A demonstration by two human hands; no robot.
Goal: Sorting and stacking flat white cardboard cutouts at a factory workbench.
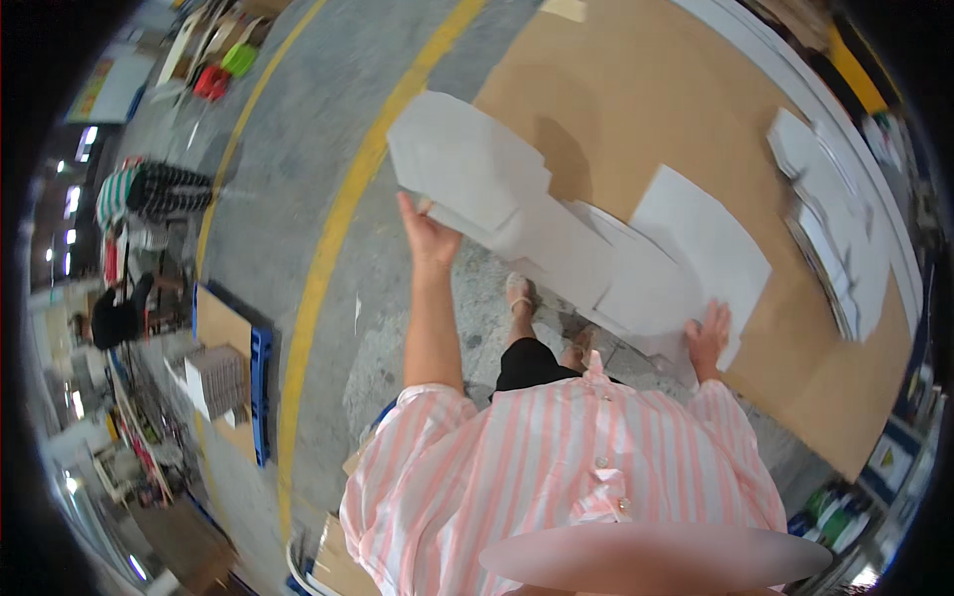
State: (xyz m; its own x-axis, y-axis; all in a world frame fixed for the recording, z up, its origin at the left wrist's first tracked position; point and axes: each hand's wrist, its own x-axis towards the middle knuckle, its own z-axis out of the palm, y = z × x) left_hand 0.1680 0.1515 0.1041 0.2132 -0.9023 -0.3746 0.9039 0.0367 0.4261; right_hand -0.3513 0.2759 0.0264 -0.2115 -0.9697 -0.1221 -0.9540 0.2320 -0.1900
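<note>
A large white die-cut cardboard blank (467,159) stretches in front of me, its left end lifted past the table's edge. My left hand (430,236) grips the lower edge of that raised end, with some fingers hidden under the board. At the right, my right hand (708,336) rests with spread fingers on white board near the blank's right end. Under and beyond it lies another white sheet (701,228), flat on the brown board-covered table (636,89). Where the two sheets overlap, I cannot tell their edges fully apart.
A stack of white cut cardboard pieces (835,228) lies at the table's right. To the left, a blue pallet (260,397) carries a cardboard stack (216,380). Yellow lines (338,219) cross the grey floor. Two other people are at the far left.
</note>
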